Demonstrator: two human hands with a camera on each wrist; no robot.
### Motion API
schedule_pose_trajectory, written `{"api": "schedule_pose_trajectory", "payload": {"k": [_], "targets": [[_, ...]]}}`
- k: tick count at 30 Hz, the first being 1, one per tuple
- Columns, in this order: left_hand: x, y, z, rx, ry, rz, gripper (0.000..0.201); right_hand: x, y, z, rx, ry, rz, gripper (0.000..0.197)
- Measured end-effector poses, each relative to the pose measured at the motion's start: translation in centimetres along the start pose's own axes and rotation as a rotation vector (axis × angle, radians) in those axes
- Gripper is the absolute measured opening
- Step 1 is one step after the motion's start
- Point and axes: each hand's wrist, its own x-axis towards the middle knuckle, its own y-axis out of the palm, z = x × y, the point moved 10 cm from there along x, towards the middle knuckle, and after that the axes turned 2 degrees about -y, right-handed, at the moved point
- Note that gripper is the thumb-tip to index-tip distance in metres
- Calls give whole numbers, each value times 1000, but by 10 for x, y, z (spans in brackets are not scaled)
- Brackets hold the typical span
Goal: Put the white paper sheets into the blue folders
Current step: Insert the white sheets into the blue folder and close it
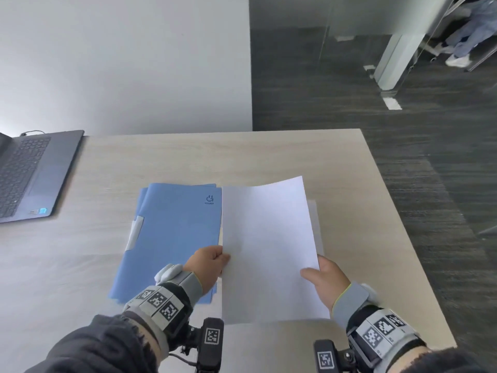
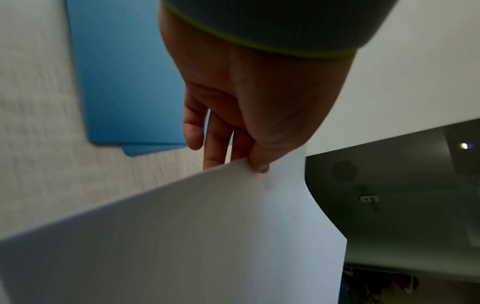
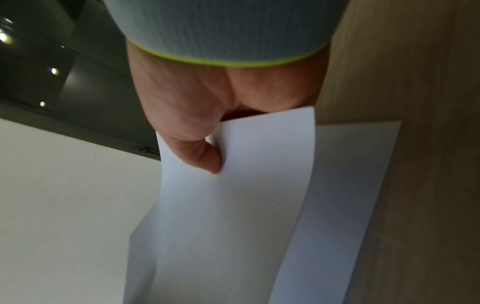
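A white paper sheet (image 1: 269, 246) hangs lifted above the table, held by both hands. My left hand (image 1: 208, 261) pinches its left edge, thumb on top, as the left wrist view shows on the sheet (image 2: 207, 236). My right hand (image 1: 322, 275) pinches its right edge, thumb pressed on the sheet (image 3: 233, 205). Blue folders (image 1: 172, 232) lie stacked and closed on the table just left of the sheet, seen also as blue folders (image 2: 124, 82). Another white sheet (image 3: 345, 195) lies flat on the table beneath the lifted one, its edge showing (image 1: 316, 219).
An open grey laptop (image 1: 29, 173) sits at the table's (image 1: 188, 157) far left. The table's right edge runs close to my right hand, with dark carpet (image 1: 403, 130) beyond. A person's legs (image 1: 468, 30) stand far back right.
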Motion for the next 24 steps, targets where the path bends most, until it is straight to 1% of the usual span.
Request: {"api": "schedule_pose_trajectory", "payload": {"k": [2,4,7,10,12,15,17,19,24], "targets": [[-5,-13,15,48,7,-32,23,5,17,-5,-36,16,14,24],[-9,-29,31,131,4,-91,22,8,28,-7,-19,29,10,27],[-11,-63,65,278,-28,-214,41,11,35,-6,52,39,-9,31],[-17,-99,108,342,-114,-292,54,16,41,-7,68,54,-39,29],[-22,-122,129,341,-195,-348,63,18,51,-3,49,52,-22,29],[-24,-157,158,283,-300,-434,76,20,85,6,44,37,30,30],[-22,-163,167,233,-351,-431,82,19,103,15,43,22,40,30],[-20,-166,173,202,-388,-417,84,24,125,19,39,17,46,30],[-17,-168,189,207,-391,-361,84,39,180,31,34,7,43,28]]}}
